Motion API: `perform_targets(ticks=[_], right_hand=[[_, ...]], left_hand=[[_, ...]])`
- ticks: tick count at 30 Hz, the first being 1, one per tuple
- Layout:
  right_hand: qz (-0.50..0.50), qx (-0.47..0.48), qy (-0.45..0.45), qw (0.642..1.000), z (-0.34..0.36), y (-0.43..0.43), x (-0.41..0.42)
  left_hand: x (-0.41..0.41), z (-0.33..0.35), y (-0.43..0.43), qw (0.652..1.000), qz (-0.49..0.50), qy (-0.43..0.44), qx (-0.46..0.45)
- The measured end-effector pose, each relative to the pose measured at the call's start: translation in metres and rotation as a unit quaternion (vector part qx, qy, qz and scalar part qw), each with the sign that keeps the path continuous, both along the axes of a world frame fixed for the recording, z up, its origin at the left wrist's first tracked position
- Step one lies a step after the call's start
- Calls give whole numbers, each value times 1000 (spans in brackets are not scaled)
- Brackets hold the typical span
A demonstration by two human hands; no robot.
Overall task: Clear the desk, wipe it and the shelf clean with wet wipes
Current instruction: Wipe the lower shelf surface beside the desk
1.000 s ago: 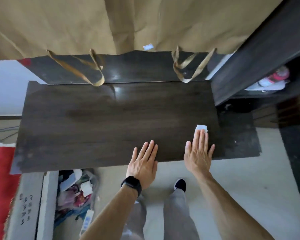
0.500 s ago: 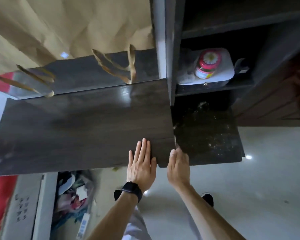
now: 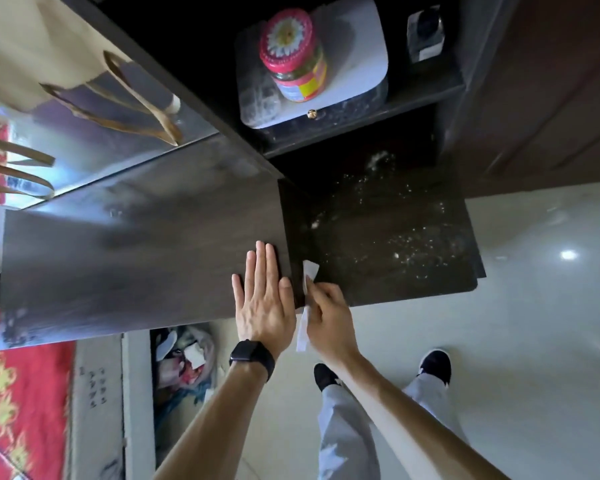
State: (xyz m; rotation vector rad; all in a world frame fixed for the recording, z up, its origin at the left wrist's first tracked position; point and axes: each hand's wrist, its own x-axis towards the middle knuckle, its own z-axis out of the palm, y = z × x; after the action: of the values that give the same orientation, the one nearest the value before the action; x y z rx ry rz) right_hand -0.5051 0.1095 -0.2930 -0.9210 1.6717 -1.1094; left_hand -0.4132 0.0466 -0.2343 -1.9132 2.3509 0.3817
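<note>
The dark wooden desk top (image 3: 136, 244) fills the left and middle of the head view. My left hand (image 3: 262, 299) lies flat on its front right corner, fingers straight. My right hand (image 3: 326, 315) pinches a white wet wipe (image 3: 308, 277) at the gap between the desk and the lower dusty shelf board (image 3: 388, 237) to its right. The wipe's lower end hangs below my fingers. White dust and crumbs speckle the shelf board.
On the upper shelf (image 3: 357, 116), a jar with a pink lid (image 3: 293, 53) stands on a white box (image 3: 357, 60). Brown paper bags (image 3: 32, 46) with handles hang over the desk's back. A bin of rubbish (image 3: 184, 362) sits under the desk, beside a red cloth (image 3: 18, 393).
The view swung right toward the shelf. My right hand slid off the desk's right edge with the wipe and now pinches it at the shelf board. My left hand stayed flat on the desk.
</note>
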Motion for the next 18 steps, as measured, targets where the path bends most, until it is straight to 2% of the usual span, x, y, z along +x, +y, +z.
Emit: perform_targets(ticks=[5, 7, 9, 11, 14, 18], right_hand=[[-58, 24, 56, 996, -13, -18, -7], [-9, 34, 102, 994, -25, -23, -11], [88, 40, 166, 981, -38, -25, -12], [172, 27, 257, 951, -50, -21, -17], [249, 22, 414, 875, -54, -15, -37], [340, 38, 467, 815, -58, -44, -53]], left_hand=[[0, -1, -1, 1000, 8, -6, -7], [1, -3, -1, 1000, 9, -7, -8], [2, -5, -1, 1000, 9, -7, -8], [2, -6, -2, 1000, 7, -7, -11], [2, -7, -3, 1000, 8, -3, -16], [4, -9, -3, 1000, 7, -2, -20]])
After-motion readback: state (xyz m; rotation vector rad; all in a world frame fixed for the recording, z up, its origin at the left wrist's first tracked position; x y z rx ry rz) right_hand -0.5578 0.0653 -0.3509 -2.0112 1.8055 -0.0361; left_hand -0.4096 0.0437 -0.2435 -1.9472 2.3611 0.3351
